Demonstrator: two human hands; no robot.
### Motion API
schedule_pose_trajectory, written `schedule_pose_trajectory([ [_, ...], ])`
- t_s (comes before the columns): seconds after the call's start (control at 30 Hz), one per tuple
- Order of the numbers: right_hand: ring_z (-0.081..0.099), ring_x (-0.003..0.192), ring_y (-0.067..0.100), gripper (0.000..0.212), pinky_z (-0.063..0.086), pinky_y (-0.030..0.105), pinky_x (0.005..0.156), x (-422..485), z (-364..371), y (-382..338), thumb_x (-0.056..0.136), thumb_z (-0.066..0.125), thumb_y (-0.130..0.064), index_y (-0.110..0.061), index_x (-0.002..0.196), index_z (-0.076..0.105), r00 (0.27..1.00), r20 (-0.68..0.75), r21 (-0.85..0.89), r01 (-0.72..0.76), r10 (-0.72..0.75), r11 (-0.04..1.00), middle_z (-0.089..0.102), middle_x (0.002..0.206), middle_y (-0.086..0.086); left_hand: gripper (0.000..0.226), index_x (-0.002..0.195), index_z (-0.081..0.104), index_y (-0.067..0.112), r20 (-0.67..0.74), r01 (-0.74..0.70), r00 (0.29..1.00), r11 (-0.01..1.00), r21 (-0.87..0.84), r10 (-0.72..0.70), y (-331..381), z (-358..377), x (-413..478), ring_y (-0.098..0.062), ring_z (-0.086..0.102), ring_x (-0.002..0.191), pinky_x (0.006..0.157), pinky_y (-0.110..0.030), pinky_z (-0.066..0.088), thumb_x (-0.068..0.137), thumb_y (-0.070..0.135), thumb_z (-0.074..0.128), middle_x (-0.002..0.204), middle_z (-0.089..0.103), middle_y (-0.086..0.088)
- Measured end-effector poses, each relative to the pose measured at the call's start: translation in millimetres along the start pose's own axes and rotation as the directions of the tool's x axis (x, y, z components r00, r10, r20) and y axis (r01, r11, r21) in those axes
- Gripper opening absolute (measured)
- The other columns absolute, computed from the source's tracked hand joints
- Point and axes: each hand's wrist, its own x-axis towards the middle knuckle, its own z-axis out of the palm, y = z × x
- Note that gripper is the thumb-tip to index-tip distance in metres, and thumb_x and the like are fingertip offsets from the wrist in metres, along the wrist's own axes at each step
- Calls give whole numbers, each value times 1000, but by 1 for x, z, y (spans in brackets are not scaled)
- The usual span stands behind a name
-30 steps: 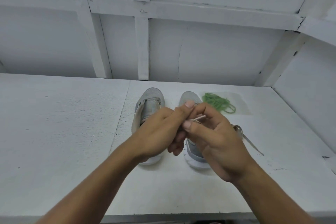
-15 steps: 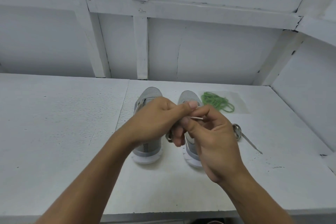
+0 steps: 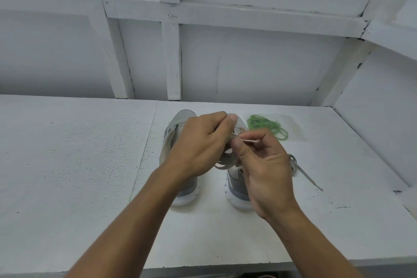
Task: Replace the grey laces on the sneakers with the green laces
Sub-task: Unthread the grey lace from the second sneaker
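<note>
Left hand (image 3: pixel 200 144) and right hand (image 3: pixel 264 165) meet above the sneakers: the left grips a coiled grey lace (image 3: pixel 226 161), and the right pinches its stiff tip (image 3: pixel 250 141) between thumb and forefinger. Below them, left sneaker (image 3: pixel 178 128) and right sneaker (image 3: pixel 237 178) stand side by side on the white table (image 3: pixel 79 165). The green laces (image 3: pixel 266 125) lie bundled beyond the right sneaker, and a second grey lace (image 3: pixel 297 168) lies loose to its right.
</note>
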Motion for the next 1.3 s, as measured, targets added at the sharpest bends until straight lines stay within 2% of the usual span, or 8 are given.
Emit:
schedule_pose_trajectory([
  [0.13, 67, 78, 15, 29, 57, 28, 74, 0, -2, -4, 79, 65, -7, -4, 106, 57, 999, 31, -8, -44, 45, 999, 66, 83, 9, 43, 60, 45, 20, 79, 8, 997, 999, -50, -4, 1, 4, -2, -6, 44, 54, 56, -23, 40, 102, 31, 44, 52, 45, 11],
  [0.27, 69, 78, 17, 23, 57, 35, 75, -2, -3, -7, 83, 63, -11, -9, 105, 61, 996, 51, -77, -64, 68, 995, 72, 82, 6, 44, 59, 49, 23, 74, -5, 997, 999, -43, 8, 2, 5, -1, -1, 45, 52, 51, -11, 34, 102, 29, 44, 52, 48, 11],
  [0.5, 69, 79, 20, 11, 58, 29, 73, 0, -12, -5, 85, 67, -16, -14, 96, 66, 998, -54, -243, -38, 25, 969, 72, 85, 8, 46, 67, 52, 13, 40, -39, 999, 983, 178, 32, -1, 10, 3, -13, 54, 63, 57, -19, 37, 100, 43, 41, 62, 59, -2],
  [0.77, 68, 75, 14, 8, 55, 24, 68, 27, -61, -22, 88, 67, -4, -9, 95, 67, 986, -169, -347, -58, -2, 936, 72, 83, 2, 38, 89, 63, 18, 56, 6, 998, 982, 187, -16, -2, 25, 24, -11, 56, 79, 69, -25, 41, 100, 47, 40, 78, 63, 8],
  [0.97, 67, 74, 20, 7, 55, 45, 80, 63, -143, 1, 87, 72, -14, -9, 92, 70, 938, -296, -549, -322, 181, 771, 70, 86, 11, 28, 101, 66, 16, 204, -140, 976, 937, 320, 76, -2, 64, 47, -16, 58, 98, 83, -34, 47, 99, 37, 47, 103, 68, 3],
  [1.1, 67, 87, 24, 3, 53, 41, 83, 79, -180, 36, 84, 73, -17, -14, 84, 71, 910, -337, -702, -414, 243, 579, 72, 89, 7, 23, 105, 65, 14, 298, -260, 943, 885, 387, 147, -3, 88, 56, -18, 55, 102, 84, -31, 43, 96, 29, 49, 109, 66, -1],
  [1.2, 62, 102, 24, 16, 48, 35, 85, 83, -187, 55, 86, 69, -26, -16, 99, 67, 896, -368, -803, -441, 249, 401, 67, 102, 3, 23, 106, 64, 14, 354, -278, 925, 882, 380, 138, -6, 98, 58, -19, 54, 104, 88, -36, 45, 95, 28, 50, 110, 65, -2],
  [1.3, 52, 120, 24, 34, 39, 33, 96, 82, -184, 56, 93, 57, -24, -19, 127, 58, 919, -329, -851, -388, 217, 354, 57, 129, 10, 21, 103, 64, 15, 360, -278, 922, 887, 367, 140, -9, 102, 57, -18, 53, 104, 88, -37, 46, 94, 28, 50, 109, 65, -1],
])
